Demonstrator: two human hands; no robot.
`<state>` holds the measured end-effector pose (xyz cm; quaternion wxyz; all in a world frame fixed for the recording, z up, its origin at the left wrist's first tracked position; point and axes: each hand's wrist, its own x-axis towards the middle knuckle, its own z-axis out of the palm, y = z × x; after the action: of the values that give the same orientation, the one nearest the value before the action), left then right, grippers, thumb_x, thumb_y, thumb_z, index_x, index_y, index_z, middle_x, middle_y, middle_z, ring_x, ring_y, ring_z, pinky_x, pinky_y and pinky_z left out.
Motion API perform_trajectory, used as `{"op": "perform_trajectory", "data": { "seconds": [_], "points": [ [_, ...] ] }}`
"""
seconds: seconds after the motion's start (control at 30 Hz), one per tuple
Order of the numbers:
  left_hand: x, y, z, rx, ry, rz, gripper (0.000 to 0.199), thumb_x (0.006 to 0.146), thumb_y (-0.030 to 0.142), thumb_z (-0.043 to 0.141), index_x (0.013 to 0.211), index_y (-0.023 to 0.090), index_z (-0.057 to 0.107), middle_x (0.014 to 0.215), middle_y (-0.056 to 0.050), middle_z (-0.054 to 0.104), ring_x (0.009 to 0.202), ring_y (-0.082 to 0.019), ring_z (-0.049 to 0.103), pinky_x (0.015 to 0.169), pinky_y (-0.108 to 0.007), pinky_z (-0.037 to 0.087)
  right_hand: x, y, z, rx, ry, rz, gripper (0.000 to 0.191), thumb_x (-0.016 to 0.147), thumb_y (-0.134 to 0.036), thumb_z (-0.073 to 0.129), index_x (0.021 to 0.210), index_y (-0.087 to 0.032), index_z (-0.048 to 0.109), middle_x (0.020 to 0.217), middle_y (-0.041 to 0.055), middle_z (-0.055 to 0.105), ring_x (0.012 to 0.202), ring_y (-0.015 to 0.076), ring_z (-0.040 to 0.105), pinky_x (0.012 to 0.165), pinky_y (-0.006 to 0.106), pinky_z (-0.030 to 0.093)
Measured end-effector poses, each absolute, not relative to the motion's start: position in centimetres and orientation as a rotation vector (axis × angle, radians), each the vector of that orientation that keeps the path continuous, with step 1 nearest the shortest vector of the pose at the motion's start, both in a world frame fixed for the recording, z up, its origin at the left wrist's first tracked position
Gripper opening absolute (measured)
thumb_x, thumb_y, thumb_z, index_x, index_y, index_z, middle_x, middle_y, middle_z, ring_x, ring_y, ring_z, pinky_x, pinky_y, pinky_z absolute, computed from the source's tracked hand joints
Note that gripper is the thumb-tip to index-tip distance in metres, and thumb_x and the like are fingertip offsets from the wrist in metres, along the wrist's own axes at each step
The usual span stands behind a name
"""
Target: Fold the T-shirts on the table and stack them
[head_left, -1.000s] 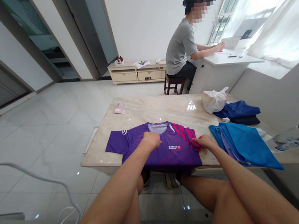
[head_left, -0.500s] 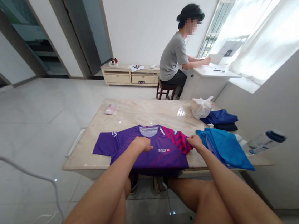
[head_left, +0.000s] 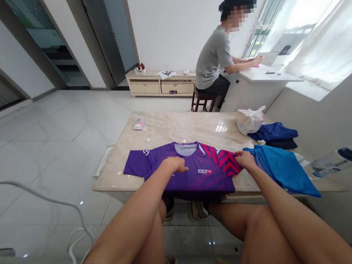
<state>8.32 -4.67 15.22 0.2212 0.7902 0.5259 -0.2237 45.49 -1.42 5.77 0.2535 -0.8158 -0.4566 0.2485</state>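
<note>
A purple T-shirt (head_left: pixel 197 184) with a pink-striped sleeve lies face up, its lower part hanging over the near table edge. On its chest, just below the collar, is my left hand (head_left: pixel 176 164), its fingers curled against the cloth and partly hidden by the back of the hand. At the end of the striped sleeve, my right hand (head_left: pixel 245 159) pinches the hem between thumb and fingers. Touching distance from that hand, a blue garment (head_left: pixel 289 165) is laid folded on the table's right side.
The marble-topped table (head_left: pixel 175 123) also bears a small pink packet (head_left: pixel 140 124), a white plastic bag (head_left: pixel 250 120), dark blue folded clothes (head_left: pixel 274 133) and a clear bottle (head_left: pixel 332 163). Beyond, a person (head_left: pixel 215 59) sits on a stool at a white desk. A pale cable (head_left: pixel 43 193) loops at left.
My view has turned slightly left, so the scene sits further right. Both hands stay at about the same places on the T-shirt.
</note>
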Motion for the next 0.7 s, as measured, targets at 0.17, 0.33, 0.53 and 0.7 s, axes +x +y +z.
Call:
{"op": "perform_trajectory", "data": {
  "seconds": [0.17, 0.33, 0.53, 0.7],
  "points": [
    [7.6, -5.0, 15.6, 2.237, 1.546, -0.528, 0.045, 0.105, 0.048, 0.059, 0.136, 0.020, 0.075, 0.148, -0.019, 0.072, 0.137, -0.035, 0.069, 0.112, -0.043, 0.055, 43.9, -1.9, 7.1, -2.247, -1.269, 0.578, 0.022, 0.076, -0.024, 0.083, 0.097, -0.016, 0.083, 0.098, 0.0169, 0.082, 0.105, 0.0355, 0.076, 0.089, 0.038, 0.059],
    [7.3, -5.0, 15.9, 2.272, 1.596, -0.433, 0.045, 0.108, 0.047, 0.053, 0.137, 0.020, 0.074, 0.146, -0.019, 0.073, 0.136, -0.034, 0.069, 0.111, -0.042, 0.056, 43.2, -1.6, 7.7, -2.116, -1.049, 0.595, 0.050, 0.080, -0.022, 0.082, 0.128, -0.013, 0.073, 0.113, 0.0163, 0.081, 0.100, 0.0275, 0.078, 0.085, 0.033, 0.063],
    [7.0, -4.7, 15.5, 2.262, 1.598, -0.469, 0.044, 0.106, 0.047, 0.055, 0.136, 0.020, 0.075, 0.146, -0.018, 0.073, 0.135, -0.034, 0.070, 0.110, -0.042, 0.057, 43.7, -0.9, 6.3, -2.062, -0.993, 0.715, 0.059, 0.084, -0.013, 0.073, 0.142, -0.012, 0.063, 0.099, 0.0126, 0.082, 0.080, 0.0224, 0.080, 0.069, 0.028, 0.064],
    [7.0, -4.4, 15.6, 2.235, 1.588, -0.541, 0.044, 0.106, 0.047, 0.056, 0.135, 0.020, 0.075, 0.146, -0.019, 0.073, 0.136, -0.034, 0.070, 0.110, -0.042, 0.057, 46.5, -1.6, 5.3, -2.154, -1.130, 0.652, 0.054, 0.080, -0.011, 0.071, 0.134, -0.010, 0.068, 0.092, 0.0135, 0.082, 0.080, 0.0263, 0.081, 0.070, 0.032, 0.065]
  ]
}}
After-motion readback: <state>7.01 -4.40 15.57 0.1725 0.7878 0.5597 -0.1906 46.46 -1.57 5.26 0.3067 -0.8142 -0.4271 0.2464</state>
